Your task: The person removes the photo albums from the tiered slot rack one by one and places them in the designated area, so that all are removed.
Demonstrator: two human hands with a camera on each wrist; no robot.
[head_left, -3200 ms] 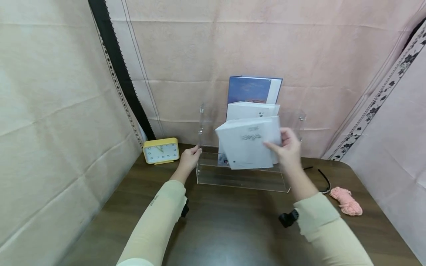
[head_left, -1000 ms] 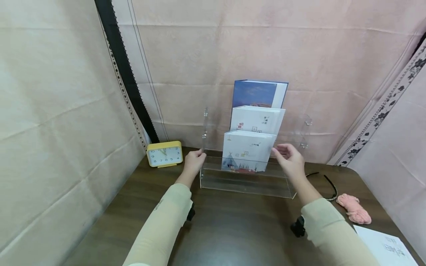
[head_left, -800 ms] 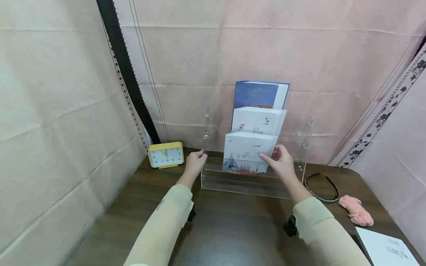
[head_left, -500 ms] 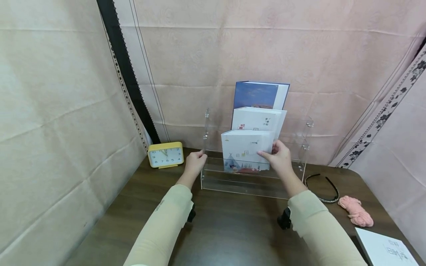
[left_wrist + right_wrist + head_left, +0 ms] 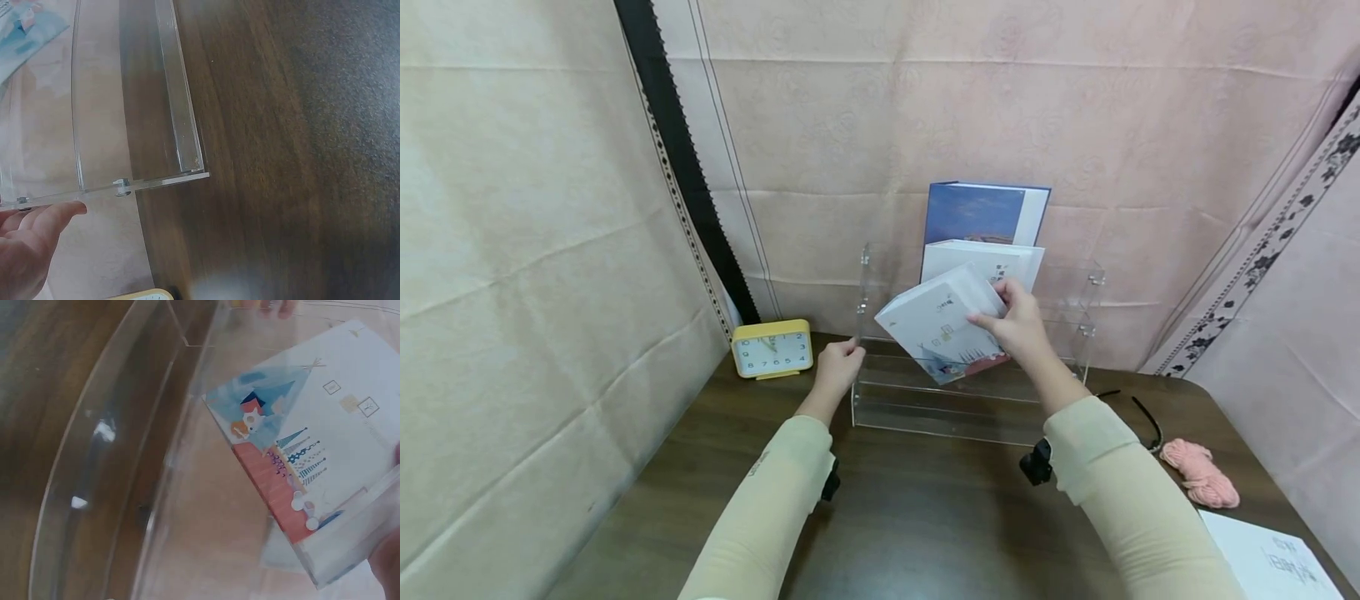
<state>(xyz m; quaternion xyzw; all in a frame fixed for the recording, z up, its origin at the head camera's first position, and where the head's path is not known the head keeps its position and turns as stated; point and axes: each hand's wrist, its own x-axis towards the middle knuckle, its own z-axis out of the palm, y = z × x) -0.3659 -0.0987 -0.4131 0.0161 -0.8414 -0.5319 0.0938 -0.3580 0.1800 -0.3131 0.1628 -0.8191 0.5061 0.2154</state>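
Note:
My right hand (image 5: 1018, 325) pinches the right edge of a white book (image 5: 943, 325), which tilts to the left in front of the clear acrylic book rack (image 5: 951, 421). In the right wrist view, the book's cover (image 5: 312, 419) shows a blue tent and a red band. My left hand (image 5: 839, 368) holds the rack's left side panel, and the left wrist view shows its thumb against that panel's edge (image 5: 169, 181). Behind the tilted book, another white book (image 5: 977, 254) and a taller blue book (image 5: 973, 212) stand in the rack.
A yellow alarm clock (image 5: 772, 352) stands left of the rack. To the right lie a dark headband (image 5: 1152, 423), partly hidden by the right arm, and a pink yarn skein (image 5: 1201, 473). Another white book (image 5: 1273, 554) lies at the lower right. Cloth curtains (image 5: 805, 167) enclose the table.
The right hand took hold of the front white book, which stood upright, and has raised and tilted it left. Earlier it held another white book; one now lies at lower right. The left hand stays put.

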